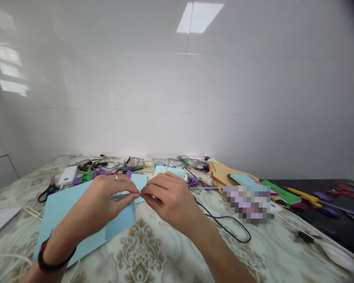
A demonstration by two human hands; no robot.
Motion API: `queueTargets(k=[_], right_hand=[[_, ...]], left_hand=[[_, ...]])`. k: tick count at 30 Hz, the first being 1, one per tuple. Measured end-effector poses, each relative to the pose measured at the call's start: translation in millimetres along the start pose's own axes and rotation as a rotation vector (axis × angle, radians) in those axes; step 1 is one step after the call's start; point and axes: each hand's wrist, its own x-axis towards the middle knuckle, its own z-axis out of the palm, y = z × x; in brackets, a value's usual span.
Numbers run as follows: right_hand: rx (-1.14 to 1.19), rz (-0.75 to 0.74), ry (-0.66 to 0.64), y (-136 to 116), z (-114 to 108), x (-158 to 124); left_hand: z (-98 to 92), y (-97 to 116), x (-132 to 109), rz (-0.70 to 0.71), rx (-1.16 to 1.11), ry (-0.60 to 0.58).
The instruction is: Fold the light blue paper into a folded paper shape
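Note:
My left hand [106, 196] and my right hand [171, 194] meet above the table, thumbs and forefingers pinched tip to tip. Whatever lies between the fingertips is too small or hidden to make out. Just behind the pinch shows a small light blue paper piece [139, 180]; whether the fingers touch it I cannot tell. A large light blue sheet [90, 249] lies under my left hand and forearm. Beyond my right hand is another light blue paper [177, 173], partly covered by the fingers.
Black-handled scissors [48, 190] and a white box-like device [67, 175] lie at the left. Glue guns [97, 166] sit at the back. A black cable [233, 237] loops at the right, near brown envelopes [224, 173], green sheets [280, 191] and a yellow tool [305, 196].

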Motion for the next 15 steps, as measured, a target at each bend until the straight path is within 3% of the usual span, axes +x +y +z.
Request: queueTargets(k=[7, 15], right_hand=[[0.040, 0.032, 0.044, 2, -7, 1], [0.052, 0.024, 0.048, 2, -10, 2]], left_hand=[[-2.4, 0, -2, 0.077, 0.061, 0.116], [0.2, -1, 0, 0.146, 0.100, 0.117]])
